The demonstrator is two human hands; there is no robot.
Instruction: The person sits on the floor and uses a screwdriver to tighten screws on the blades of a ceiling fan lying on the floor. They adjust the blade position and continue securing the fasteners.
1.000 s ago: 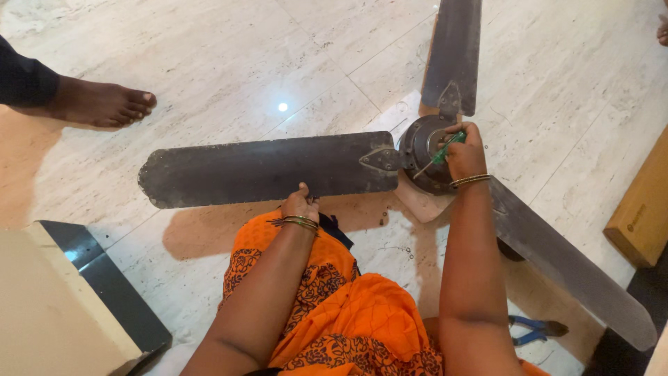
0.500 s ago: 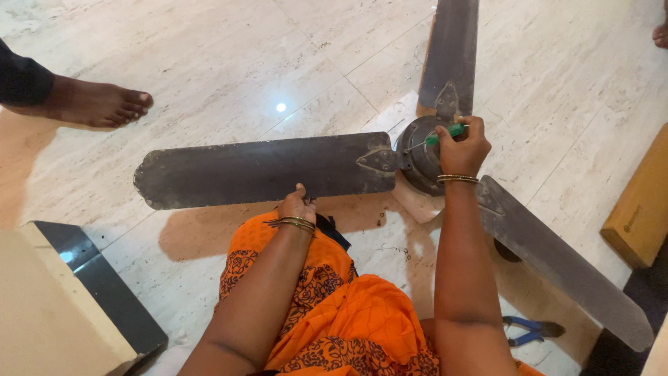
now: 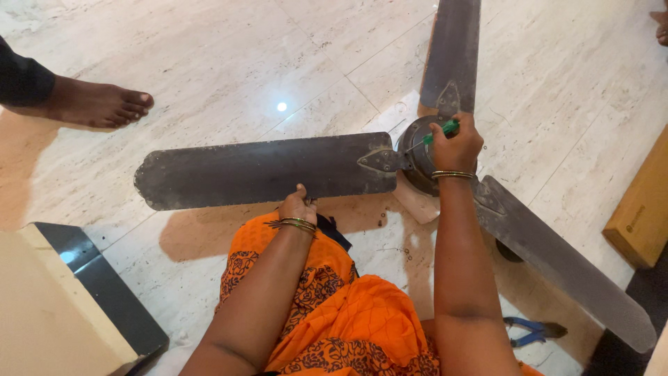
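1. The right hand grips a green screwdriver, its tip on the hub; the hand has shifted slightly across the hub since a second ago, so work there continues.
2. The left hand presses on the near edge of one blade, fingers curled.
3. Count: three blades, one hub, one screwdriver.
4. Pliers lie beside the right elbow; another person's foot stands well left of the left hand.

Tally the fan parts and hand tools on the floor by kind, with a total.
Fan blades: 3, left, top, lower right
Fan motor hub: 1
Green-handled screwdriver, held in the right hand: 1
Blue-handled pliers: 1
Total: 6
The left hand rests on the left blade's edge.
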